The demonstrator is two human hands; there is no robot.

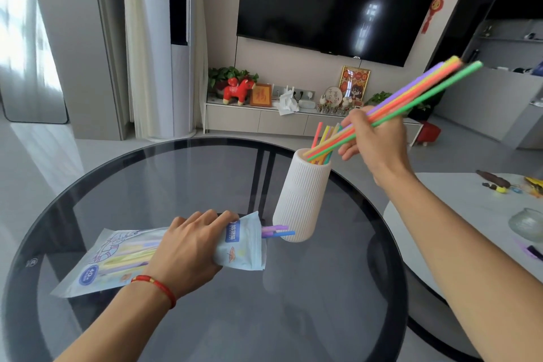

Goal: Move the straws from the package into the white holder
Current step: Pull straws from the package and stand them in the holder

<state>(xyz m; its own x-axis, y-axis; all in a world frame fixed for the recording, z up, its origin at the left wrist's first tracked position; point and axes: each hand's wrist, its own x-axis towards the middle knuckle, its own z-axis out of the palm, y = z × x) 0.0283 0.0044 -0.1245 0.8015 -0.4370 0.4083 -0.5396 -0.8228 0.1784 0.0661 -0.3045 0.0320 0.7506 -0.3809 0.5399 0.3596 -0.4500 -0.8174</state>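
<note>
A white ribbed holder [298,200] stands upright on the round dark glass table [205,317], with several coloured straws standing in it. My right hand [373,138] grips a slanted bundle of coloured straws [423,89]; their lower ends are at the holder's mouth and their tops point up and right. Lying flat at the left is the clear printed straw package [117,261], pressed down by my left hand [188,247] near its open end. A few purple and blue straw tips [279,231] poke out of the package toward the holder's base.
A second, white table [470,214] at the right carries a glass jar [529,222] and small dark and yellow items. Beyond the glass table are a low TV cabinet with ornaments and a wall-mounted screen.
</note>
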